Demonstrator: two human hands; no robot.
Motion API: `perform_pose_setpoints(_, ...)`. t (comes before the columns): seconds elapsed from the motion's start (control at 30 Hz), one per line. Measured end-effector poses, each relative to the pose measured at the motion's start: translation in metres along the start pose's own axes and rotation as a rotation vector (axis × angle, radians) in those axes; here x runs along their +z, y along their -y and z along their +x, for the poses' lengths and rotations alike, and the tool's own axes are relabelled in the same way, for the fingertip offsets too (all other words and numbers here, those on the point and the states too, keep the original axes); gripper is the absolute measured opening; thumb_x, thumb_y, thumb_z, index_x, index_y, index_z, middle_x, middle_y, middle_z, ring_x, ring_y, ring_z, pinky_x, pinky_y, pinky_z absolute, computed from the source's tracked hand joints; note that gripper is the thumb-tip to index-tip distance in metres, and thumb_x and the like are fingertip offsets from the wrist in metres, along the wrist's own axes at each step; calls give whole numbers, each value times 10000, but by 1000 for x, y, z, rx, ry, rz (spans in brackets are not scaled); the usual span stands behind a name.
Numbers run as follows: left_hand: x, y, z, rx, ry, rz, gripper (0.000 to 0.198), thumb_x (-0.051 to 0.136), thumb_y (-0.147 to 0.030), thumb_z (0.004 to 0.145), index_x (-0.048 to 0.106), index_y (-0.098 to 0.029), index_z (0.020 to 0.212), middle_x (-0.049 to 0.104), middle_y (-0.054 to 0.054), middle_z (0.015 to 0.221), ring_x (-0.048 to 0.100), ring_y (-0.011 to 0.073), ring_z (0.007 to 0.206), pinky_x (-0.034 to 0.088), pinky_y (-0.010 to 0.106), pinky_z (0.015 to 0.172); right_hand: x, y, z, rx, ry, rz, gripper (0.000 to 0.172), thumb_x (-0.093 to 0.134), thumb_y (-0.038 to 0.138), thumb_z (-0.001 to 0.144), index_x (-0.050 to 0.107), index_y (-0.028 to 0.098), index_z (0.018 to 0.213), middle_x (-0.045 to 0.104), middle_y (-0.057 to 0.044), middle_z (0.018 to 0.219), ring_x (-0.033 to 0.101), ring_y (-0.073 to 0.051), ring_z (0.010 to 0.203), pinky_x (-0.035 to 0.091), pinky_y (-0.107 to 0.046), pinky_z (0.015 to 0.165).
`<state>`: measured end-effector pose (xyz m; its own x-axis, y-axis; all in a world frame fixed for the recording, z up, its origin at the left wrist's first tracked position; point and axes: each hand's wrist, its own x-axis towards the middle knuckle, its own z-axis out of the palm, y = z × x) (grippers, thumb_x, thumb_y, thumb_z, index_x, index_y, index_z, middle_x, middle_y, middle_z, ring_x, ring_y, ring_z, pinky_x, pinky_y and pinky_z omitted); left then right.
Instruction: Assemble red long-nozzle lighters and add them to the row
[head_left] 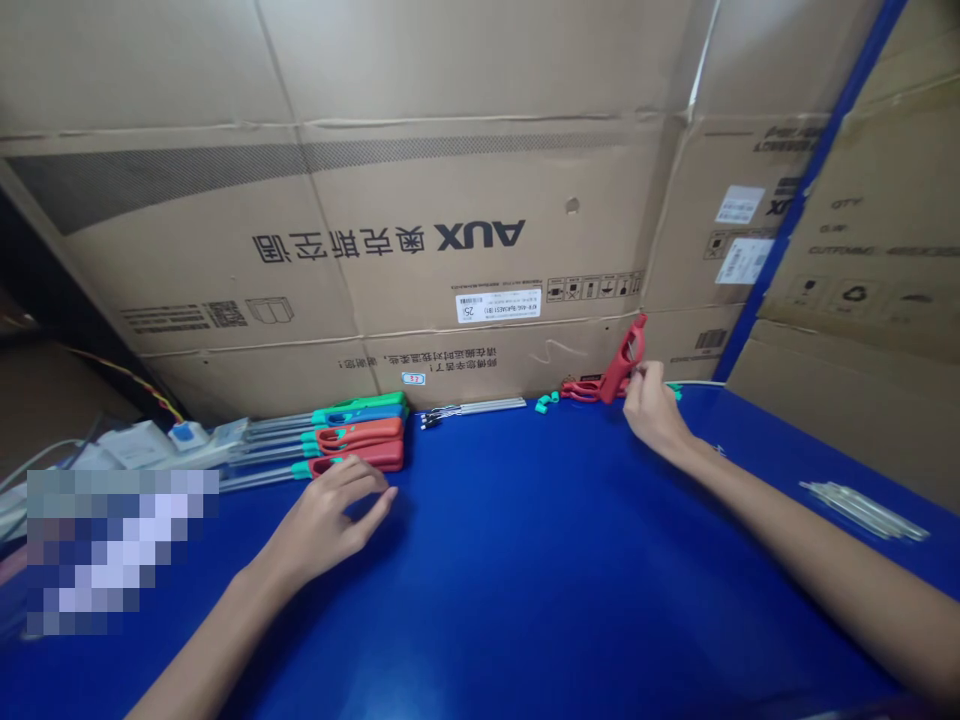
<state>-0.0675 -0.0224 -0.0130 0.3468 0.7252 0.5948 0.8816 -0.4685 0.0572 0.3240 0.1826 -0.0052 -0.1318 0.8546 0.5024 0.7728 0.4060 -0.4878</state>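
Observation:
My right hand (658, 408) is at the back right, its fingers closed on a red lighter handle (622, 362) that is tilted up, its narrow end pointing at the cardboard. More red lighter handles (579, 390) lie beneath and beside it. Small green collars (547, 403) rest just left of them. My left hand (341, 510) hovers over the table with its fingers apart and nothing in them. Nearest to it is a red long-necked lighter (381, 458), partly hidden behind the fingers. Orange (367, 432), blue (379, 414) and green (382, 401) lighters lie alongside, their metal necks pointing left.
A cardboard wall (390, 180) closes off the back of the blue table (487, 580). Metal tubes (491, 405) and short wired pieces (441, 413) lie along its foot. Several thin pale rods (866, 510) sit at right. White plugs (139, 443) and cables are at left, beside a blurred patch.

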Motion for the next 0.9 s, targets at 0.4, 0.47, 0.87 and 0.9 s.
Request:
perform_pose_setpoints(0.4, 17, -29, 14, -67, -19, -60, 162, 544, -295, 909, 633, -188, 992, 698, 68, 902, 667, 193, 824, 559, 325, 773, -8, 62, -50, -62, 28, 723, 379, 351, 602, 931, 458, 238, 939, 492, 32, 626, 444, -123, 437, 374, -247, 391)
perform_pose_setpoints(0.47, 18, -41, 24, -79, -40, -48, 318, 560, -304, 898, 537, -202, 1199, 680, 91, 1035, 661, 222, 926, 559, 378, 839, -1, 69, -57, -95, 120, 775, 387, 379, 600, 930, 483, 228, 917, 482, 40, 616, 427, -106, 432, 355, -231, 386)
perform_pose_setpoints(0.87, 13, -79, 77, 89, 35, -171, 899, 648, -248, 791, 130, -208, 1524, 352, 196, 1503, 345, 376, 1390, 374, 565, 1103, 4, 113, -80, -728, 253, 424, 198, 360, 184, 987, 536, 196, 1075, 668, -79, 976, 642, -183, 834, 499, -310, 744)
perform_pose_setpoints(0.9, 12, -77, 72, 69, 95, -250, 906, 637, -212, 781, 125, -212, 1528, 336, 181, 1524, 356, 362, 1391, 380, 540, 1111, 6, 114, -80, -768, 232, 395, 198, 367, 182, 986, 541, 191, 1079, 671, -86, 984, 648, -190, 843, 502, -313, 746)
